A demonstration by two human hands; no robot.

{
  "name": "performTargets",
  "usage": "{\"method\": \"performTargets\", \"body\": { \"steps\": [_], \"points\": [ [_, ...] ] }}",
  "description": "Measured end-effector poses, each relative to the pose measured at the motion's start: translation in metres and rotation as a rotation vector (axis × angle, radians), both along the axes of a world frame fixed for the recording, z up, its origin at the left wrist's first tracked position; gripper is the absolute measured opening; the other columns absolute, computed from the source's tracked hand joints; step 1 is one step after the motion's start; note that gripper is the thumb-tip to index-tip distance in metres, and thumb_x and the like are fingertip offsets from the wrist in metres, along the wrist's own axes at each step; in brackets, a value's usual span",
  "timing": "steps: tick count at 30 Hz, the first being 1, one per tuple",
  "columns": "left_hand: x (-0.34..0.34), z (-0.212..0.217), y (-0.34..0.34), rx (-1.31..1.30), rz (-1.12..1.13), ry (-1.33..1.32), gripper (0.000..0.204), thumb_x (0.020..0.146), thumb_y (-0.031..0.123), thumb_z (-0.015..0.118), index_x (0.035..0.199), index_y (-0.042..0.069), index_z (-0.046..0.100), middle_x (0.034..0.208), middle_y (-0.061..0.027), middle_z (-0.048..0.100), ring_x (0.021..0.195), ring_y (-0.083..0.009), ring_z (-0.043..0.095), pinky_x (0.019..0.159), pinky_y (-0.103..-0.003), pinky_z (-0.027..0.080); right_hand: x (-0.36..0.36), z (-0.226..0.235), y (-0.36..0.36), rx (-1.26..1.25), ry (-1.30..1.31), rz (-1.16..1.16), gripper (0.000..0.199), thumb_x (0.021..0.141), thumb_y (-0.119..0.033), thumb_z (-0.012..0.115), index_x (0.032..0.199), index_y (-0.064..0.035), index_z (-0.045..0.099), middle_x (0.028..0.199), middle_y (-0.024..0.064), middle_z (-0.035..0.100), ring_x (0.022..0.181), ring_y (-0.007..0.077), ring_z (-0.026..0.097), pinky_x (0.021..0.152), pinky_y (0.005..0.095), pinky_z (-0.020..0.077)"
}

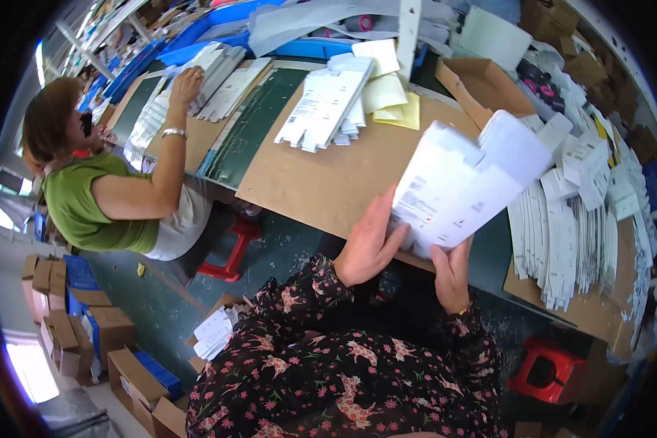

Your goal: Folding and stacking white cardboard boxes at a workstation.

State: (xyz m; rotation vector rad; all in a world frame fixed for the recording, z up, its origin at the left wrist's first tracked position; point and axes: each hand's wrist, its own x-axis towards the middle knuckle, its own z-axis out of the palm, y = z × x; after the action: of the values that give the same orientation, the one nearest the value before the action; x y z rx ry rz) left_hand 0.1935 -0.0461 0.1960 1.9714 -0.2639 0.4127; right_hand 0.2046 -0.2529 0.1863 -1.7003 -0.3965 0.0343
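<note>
Between my two hands I hold a stack of flat, unfolded white cartons [452, 182] with small print, tilted up over the front edge of the work table. My left hand [370, 244] grips its lower left edge, fingers behind and thumb in front. At the bottom edge, my right hand [452, 276] has its thumb on the front face; its other fingers are partly hidden. A second pile of flat white cartons [325, 102] lies beyond my hands on the brown cardboard sheet [292, 171]. Next to that pile are pale yellow paper sheets [388, 95].
On the right, rows of white cartons [555, 241] stand packed beside an open brown box [482, 87]. Blue trays [212, 29] line the back. A co-worker in a green top [117, 197] handles cartons at the left. Red stools [230, 248] and brown boxes [109, 328] occupy the floor.
</note>
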Motion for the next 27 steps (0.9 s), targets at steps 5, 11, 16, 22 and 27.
{"method": "performTargets", "body": {
  "steps": [5,11,16,22,27],
  "points": [
    [0.001,-0.007,-0.001,-0.050,0.056,0.207,0.059,0.103,0.023,0.062,0.150,-0.006,0.043,0.129,-0.0338,0.062,0.120,-0.0503,0.061,0.104,-0.049,0.050,0.003,0.000,0.008,0.289,0.297,-0.012,0.054,0.107,-0.015,0.054,0.156,0.0015,0.036,0.132,0.0189,0.063,0.117,0.0279,0.064,0.105,0.0386,0.0497],
    [0.000,-0.006,0.009,0.243,0.114,0.299,0.057,0.105,0.035,0.061,0.147,-0.001,0.050,0.121,-0.0308,0.068,0.110,-0.0476,0.066,0.097,-0.049,0.054,0.010,0.028,0.000,-0.159,0.537,0.053,0.056,0.108,-0.026,0.055,0.159,-0.0069,0.040,0.107,0.0149,0.072,0.070,0.0235,0.068,0.064,0.0359,0.0538],
    [0.009,0.017,0.069,0.392,0.004,0.400,0.057,0.105,0.044,0.063,0.144,0.002,0.059,0.099,-0.0250,0.073,0.091,-0.0395,0.072,0.086,-0.044,0.057,0.022,0.010,-0.018,-0.751,0.093,-0.018,0.049,0.108,-0.035,0.060,0.146,-0.0031,0.060,0.080,0.0061,0.070,0.055,0.0137,0.061,0.051,0.0275,0.0469],
    [0.008,0.075,0.197,0.240,0.433,0.331,0.064,0.100,0.040,0.073,0.145,-0.001,0.055,0.079,-0.0132,0.069,0.070,-0.0229,0.070,0.065,-0.036,0.056,0.024,0.001,-0.033,-0.491,0.057,-0.215,0.042,0.108,-0.030,0.065,0.132,0.0039,0.068,0.074,0.0052,0.065,0.064,0.0120,0.057,0.061,0.0281,0.0462],
    [0.019,0.112,0.282,-0.168,0.692,0.211,0.087,0.101,0.029,0.073,0.165,0.002,0.021,0.095,-0.0108,0.072,0.067,-0.0158,0.067,0.058,-0.029,0.054,0.034,-0.029,-0.038,-0.252,0.031,-0.291,0.034,0.108,-0.019,0.066,0.132,0.0041,0.069,0.074,0.0008,0.060,0.065,0.0062,0.051,0.059,0.0241,0.0420]
  ]
}}
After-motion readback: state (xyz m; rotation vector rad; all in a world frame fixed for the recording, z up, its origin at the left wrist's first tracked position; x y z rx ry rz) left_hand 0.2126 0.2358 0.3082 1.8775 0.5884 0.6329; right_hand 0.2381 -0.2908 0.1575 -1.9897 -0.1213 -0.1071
